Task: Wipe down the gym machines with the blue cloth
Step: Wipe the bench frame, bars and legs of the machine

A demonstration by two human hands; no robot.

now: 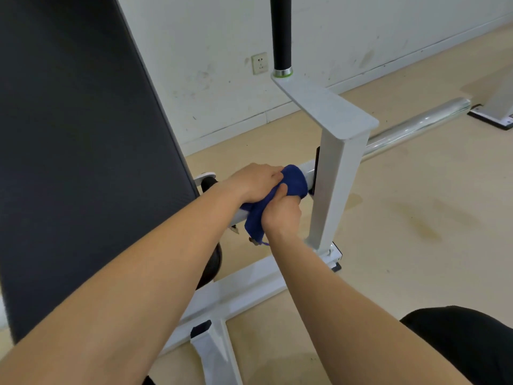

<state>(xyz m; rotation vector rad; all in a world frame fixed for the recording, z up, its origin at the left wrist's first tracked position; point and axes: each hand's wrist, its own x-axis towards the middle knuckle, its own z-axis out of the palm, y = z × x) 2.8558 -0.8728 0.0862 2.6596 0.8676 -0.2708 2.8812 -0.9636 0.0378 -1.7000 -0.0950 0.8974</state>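
On the white crossbar, bunched blue cloth, both hands gripping

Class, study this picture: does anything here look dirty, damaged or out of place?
Yes. The white painted wall is scuffed and smudged around the socket, and the beige floor carries yellowish stains right of the white metal upright. Nothing looks broken or spilled.

- You'll find no readable text, labels, brand marks or numbers anywhere: none on the white machine frame, black pad or wall socket.
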